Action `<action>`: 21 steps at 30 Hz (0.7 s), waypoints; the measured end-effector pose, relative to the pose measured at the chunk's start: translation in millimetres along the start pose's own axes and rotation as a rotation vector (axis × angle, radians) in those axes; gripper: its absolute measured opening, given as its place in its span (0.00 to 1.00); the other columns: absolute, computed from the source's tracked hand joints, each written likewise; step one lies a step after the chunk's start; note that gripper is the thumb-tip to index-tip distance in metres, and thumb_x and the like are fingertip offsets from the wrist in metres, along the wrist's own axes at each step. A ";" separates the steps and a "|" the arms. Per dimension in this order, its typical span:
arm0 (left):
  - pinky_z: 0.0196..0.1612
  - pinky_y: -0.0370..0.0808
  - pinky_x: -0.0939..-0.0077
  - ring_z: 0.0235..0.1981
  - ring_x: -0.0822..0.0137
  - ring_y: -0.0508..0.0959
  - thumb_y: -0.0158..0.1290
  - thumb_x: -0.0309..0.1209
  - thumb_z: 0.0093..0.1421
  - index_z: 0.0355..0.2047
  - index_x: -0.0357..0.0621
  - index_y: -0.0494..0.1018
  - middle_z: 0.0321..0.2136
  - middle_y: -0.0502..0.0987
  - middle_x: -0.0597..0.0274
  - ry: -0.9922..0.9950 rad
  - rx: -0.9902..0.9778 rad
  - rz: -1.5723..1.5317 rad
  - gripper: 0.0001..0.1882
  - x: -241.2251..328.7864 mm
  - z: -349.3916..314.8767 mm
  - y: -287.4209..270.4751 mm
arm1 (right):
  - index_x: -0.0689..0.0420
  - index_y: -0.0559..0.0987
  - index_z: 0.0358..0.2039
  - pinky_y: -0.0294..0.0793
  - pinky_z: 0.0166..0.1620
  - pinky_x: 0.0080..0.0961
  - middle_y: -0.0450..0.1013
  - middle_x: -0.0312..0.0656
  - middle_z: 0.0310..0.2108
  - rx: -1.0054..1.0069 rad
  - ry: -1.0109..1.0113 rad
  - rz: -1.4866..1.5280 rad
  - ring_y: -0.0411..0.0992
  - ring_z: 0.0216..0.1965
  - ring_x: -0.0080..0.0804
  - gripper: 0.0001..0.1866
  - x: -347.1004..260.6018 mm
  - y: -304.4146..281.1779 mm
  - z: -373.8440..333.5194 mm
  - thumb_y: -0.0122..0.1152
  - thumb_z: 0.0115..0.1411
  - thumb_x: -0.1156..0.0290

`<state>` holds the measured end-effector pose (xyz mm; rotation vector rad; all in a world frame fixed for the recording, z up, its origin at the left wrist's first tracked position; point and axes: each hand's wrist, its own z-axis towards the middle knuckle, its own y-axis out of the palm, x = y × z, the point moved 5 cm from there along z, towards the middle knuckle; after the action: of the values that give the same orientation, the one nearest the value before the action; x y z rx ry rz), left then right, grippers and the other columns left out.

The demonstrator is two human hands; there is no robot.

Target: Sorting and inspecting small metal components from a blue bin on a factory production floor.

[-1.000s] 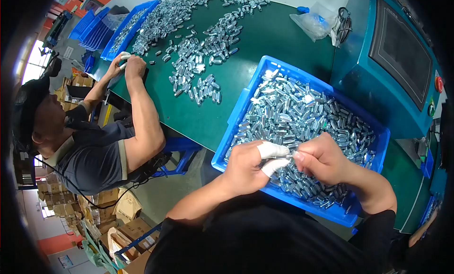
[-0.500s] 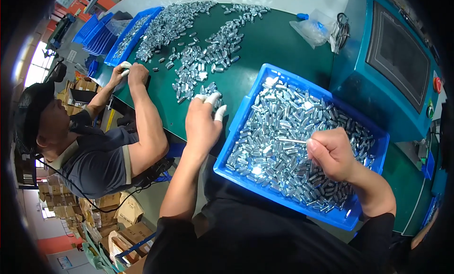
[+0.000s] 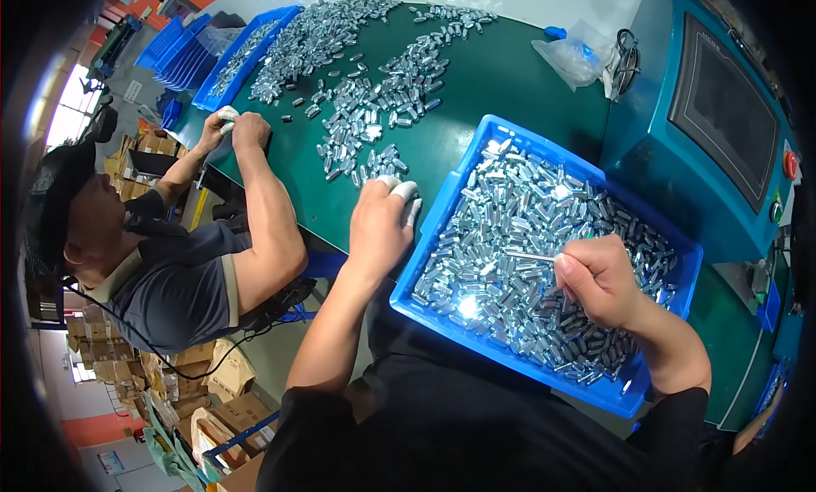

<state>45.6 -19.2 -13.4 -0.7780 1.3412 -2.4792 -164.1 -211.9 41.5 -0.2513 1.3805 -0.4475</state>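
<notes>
My right hand (image 3: 599, 279) is closed in a fist around a thin metal rod (image 3: 530, 256), its bare end pointing left. The rod's other end is hidden in my palm; a speck of green shows behind my knuckles. Hand and rod are above a blue bin (image 3: 501, 349) filled with small, shiny metal hex pieces (image 3: 510, 212). White covers sit on several fingertips of my left hand (image 3: 381, 229), which is curled down on the table between a loose pile of the same pieces (image 3: 384, 162) and the bin's left side. Its fingertips are partly hidden, so any piece in them cannot be made out.
A co-worker (image 3: 178, 279) sits at the left, hands at the edge of the green table (image 3: 484, 76). Metal pieces lie heaped at the back, beside a blue tray (image 3: 204, 97). A teal machine with a screen (image 3: 722, 110) stands at the right, near a plastic bag (image 3: 574, 59).
My left hand has moved slightly right and its fingers have curled in, away from the loose pile. The right hand holds the rod in nearly the same place. The view has shifted a little.
</notes>
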 end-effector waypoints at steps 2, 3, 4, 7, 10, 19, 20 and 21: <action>0.41 0.75 0.60 0.38 0.49 0.77 0.61 0.19 0.53 0.40 0.39 0.79 0.35 0.77 0.52 0.010 -0.041 -0.044 0.13 1.1 -3.9 -1.6 | 0.59 0.72 0.17 0.62 0.20 0.23 0.67 0.36 0.12 0.006 -0.014 0.009 0.67 0.13 0.25 0.21 -2.0 1.0 -0.1 0.47 0.69 0.70; 0.40 0.75 0.63 0.37 0.53 0.77 0.60 0.18 0.54 0.40 0.39 0.79 0.35 0.77 0.53 -0.010 -0.021 -0.050 0.12 6.9 -1.6 -5.4 | 0.59 0.72 0.17 0.62 0.20 0.23 0.67 0.36 0.11 0.020 -0.019 0.012 0.67 0.13 0.25 0.21 -4.1 0.5 -0.6 0.48 0.69 0.70; 0.40 0.74 0.67 0.36 0.56 0.77 0.59 0.17 0.55 0.42 0.39 0.79 0.35 0.76 0.54 -0.076 0.000 -0.169 0.13 9.6 -0.9 -9.6 | 0.59 0.72 0.16 0.62 0.20 0.23 0.67 0.36 0.11 0.033 -0.022 0.014 0.67 0.12 0.26 0.21 -4.3 1.2 -0.2 0.48 0.68 0.70; 0.37 0.71 0.80 0.32 0.71 0.74 0.56 0.18 0.61 0.49 0.39 0.76 0.35 0.75 0.61 -0.077 0.068 -0.476 0.15 24.7 -0.2 -26.1 | 0.59 0.72 0.15 0.62 0.19 0.24 0.67 0.36 0.11 0.042 0.019 0.024 0.67 0.12 0.26 0.21 0.2 -0.6 -5.1 0.47 0.68 0.71; 0.34 0.72 0.81 0.29 0.75 0.75 0.54 0.23 0.66 0.47 0.38 0.75 0.31 0.77 0.64 -0.438 -0.029 -1.046 0.10 49.1 -15.6 -25.5 | 0.58 0.72 0.15 0.63 0.19 0.24 0.67 0.36 0.11 0.035 0.017 0.033 0.67 0.12 0.26 0.21 0.5 -1.4 -6.5 0.47 0.67 0.70; 0.37 0.80 0.77 0.34 0.68 0.83 0.54 0.19 0.66 0.45 0.38 0.72 0.34 0.80 0.58 -0.568 -0.245 -1.552 0.08 94.3 -48.6 15.8 | 0.58 0.74 0.19 0.62 0.21 0.29 0.65 0.41 0.13 -0.035 0.028 0.004 0.66 0.14 0.34 0.16 0.7 0.6 -3.6 0.54 0.65 0.71; 0.37 0.80 0.77 0.34 0.68 0.83 0.54 0.19 0.66 0.45 0.38 0.72 0.34 0.80 0.58 -0.561 -0.247 -1.559 0.08 93.3 -49.2 17.3 | 0.58 0.74 0.19 0.62 0.21 0.29 0.65 0.41 0.13 -0.031 0.029 -0.004 0.66 0.14 0.34 0.16 1.8 1.4 -3.3 0.54 0.65 0.71; 0.38 0.80 0.76 0.36 0.68 0.83 0.54 0.18 0.65 0.46 0.38 0.72 0.35 0.80 0.57 -0.547 -0.263 -1.568 0.09 94.8 -48.8 18.5 | 0.58 0.73 0.18 0.62 0.21 0.30 0.64 0.42 0.13 -0.041 0.024 -0.022 0.66 0.14 0.36 0.16 3.1 2.3 -5.2 0.55 0.65 0.71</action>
<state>-61.3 -35.1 -17.5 -3.1830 0.8619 -2.3318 -168.5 -210.8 36.8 -0.2961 1.4123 -0.4417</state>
